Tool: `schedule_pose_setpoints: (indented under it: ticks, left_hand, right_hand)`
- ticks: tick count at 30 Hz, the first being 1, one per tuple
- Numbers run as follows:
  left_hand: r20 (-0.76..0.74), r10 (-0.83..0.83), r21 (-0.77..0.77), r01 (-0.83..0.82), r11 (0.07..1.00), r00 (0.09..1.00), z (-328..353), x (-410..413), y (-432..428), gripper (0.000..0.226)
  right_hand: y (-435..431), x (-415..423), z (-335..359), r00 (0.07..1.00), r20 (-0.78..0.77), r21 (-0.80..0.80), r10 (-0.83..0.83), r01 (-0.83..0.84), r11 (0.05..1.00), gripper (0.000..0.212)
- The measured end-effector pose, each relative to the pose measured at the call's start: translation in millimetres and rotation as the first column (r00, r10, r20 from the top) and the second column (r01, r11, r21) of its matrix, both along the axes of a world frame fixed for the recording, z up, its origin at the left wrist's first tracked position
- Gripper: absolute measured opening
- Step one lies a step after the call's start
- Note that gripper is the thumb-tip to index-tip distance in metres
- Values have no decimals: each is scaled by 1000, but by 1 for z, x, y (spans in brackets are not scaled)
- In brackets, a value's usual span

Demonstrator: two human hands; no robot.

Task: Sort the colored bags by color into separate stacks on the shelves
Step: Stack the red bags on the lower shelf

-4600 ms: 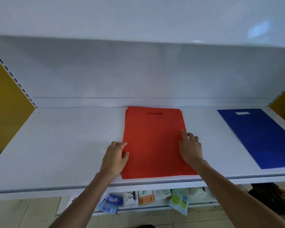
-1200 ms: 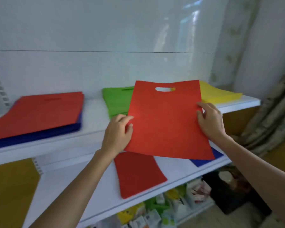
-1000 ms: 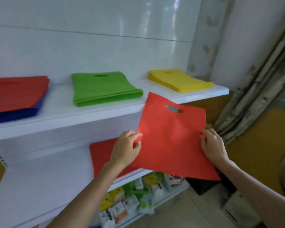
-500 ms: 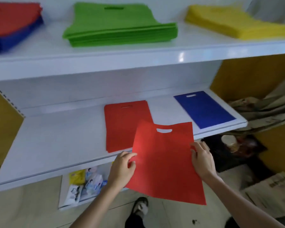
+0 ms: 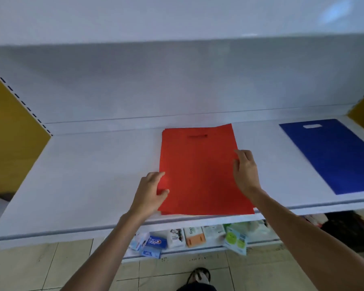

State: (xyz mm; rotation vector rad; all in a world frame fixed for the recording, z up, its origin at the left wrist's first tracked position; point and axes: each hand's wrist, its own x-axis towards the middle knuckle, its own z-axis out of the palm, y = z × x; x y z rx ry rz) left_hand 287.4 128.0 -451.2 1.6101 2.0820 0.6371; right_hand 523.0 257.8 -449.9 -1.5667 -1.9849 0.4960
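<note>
A red bag [image 5: 200, 171] with a cut-out handle lies on the red stack in the middle of the white lower shelf [image 5: 93, 175]. It sits slightly askew, and its far right corner sticks out past the bags beneath. My left hand [image 5: 150, 191] pinches the bag's left edge near the front, thumb on top. On the right edge, my right hand [image 5: 245, 171] holds the bag with curled fingers. A single blue bag [image 5: 336, 156] lies flat at the shelf's right end.
The upper shelf's underside spans the top of the view. Yellow side panels [image 5: 11, 133] close both ends. Small product packets [image 5: 193, 237] stand on the bottom shelf below. My foot [image 5: 199, 276] is on the tiled floor.
The red bag, held in the air in front of the shelves half a second ago, now lies on the red stack. Both hands moved forward with it. The view dropped from the upper shelf.
</note>
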Motion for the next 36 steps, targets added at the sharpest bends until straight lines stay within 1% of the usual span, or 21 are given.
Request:
schedule_pose_setpoints:
  ticks: [2,4,5,6,8,9,11,14,17,19,21,24,27,29,31,33,36]
  left_hand:
    - [-24,5,-48,-6,999,1000,-5,0,9,56]
    - [-54,45,-57,-48,997,998,-8,2,15,57]
    - [-40,79,-49,-81,996,996,-9,4,16,57]
    - [-10,111,-40,-111,993,994,-9,6,17,56]
    - [43,136,-36,-134,990,990,-8,10,18,55]
    - [53,136,-34,-134,990,989,-7,12,19,54]
    - [50,136,-13,-135,991,989,-7,15,20,52]
    - [0,107,6,-107,994,994,-7,19,17,52]
    - [-62,34,-45,-37,998,997,-9,23,10,59]
    - [-78,10,-84,-17,996,997,-6,22,8,62]
    - [-69,30,-86,-36,996,997,5,23,5,62]
    - [-81,48,-5,-48,999,996,32,25,-5,53]
    - [-113,-9,78,18,997,994,68,33,-27,46]
    - [-113,-37,126,51,991,993,96,44,-48,42]
    - [-94,-62,154,76,985,994,129,56,-69,38]
    - [-77,-90,204,104,973,993,168,65,-84,33]
    - [-88,-96,345,120,931,992,229,73,-98,26]
  right_hand:
    - [13,0,-8,999,36,-31,-14,15,999,36]
    - [21,0,-16,980,195,-78,-29,45,996,41]
    - [22,-1,-18,962,270,-109,-48,81,991,43]
    - [22,-1,-19,948,308,-138,-80,128,982,44]
    - [19,-3,-17,943,302,-174,-144,203,964,44]
    - [17,-4,-15,945,287,-179,-157,214,960,43]
    - [14,-4,-15,956,256,-176,-140,189,966,43]
    - [7,0,-17,976,196,-161,-96,129,978,46]
    - [3,5,-14,988,141,-169,-60,84,982,49]
    - [2,7,-9,989,140,-177,-43,67,982,49]
    - [-4,8,3,985,163,-153,-49,75,985,46]
    - [-22,11,34,989,139,-92,-58,71,993,43]
    - [-55,20,75,993,102,-12,-57,58,998,40]
    - [-83,29,107,995,73,10,-66,66,998,42]
    - [-112,41,143,995,68,39,-75,73,997,42]
    - [-136,55,186,992,69,103,-102,95,990,42]
    - [-159,76,255,986,-14,224,-168,166,960,38]
